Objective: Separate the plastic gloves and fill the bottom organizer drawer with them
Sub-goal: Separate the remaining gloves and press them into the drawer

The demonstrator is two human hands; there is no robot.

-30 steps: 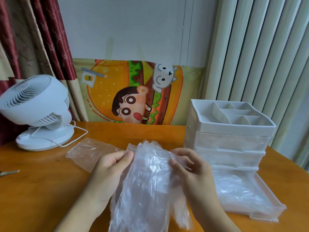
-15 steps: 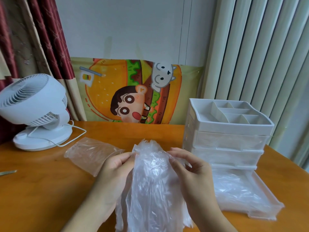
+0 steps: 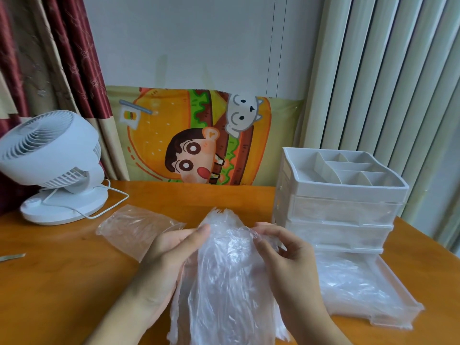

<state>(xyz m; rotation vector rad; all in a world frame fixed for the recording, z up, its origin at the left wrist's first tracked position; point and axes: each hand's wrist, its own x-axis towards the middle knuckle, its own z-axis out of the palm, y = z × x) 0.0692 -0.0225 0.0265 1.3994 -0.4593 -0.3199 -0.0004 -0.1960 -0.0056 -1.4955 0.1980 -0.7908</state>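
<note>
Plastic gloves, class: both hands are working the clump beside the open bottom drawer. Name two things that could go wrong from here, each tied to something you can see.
1. The plastic gloves cling in one bunched clump; with the left hand and right hand pinching its top, several might peel off together, or the thin film might tear.
2. The bottom drawer sticks far out and already holds loose gloves; they could spill over its low wall.

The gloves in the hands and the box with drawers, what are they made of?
The gloves look like very thin clear plastic film: see-through, crinkly, shiny where light hits. The organizer looks like hard plastic: a matte white top tray and frosted, half-see-through drawers with straight edges.
</note>
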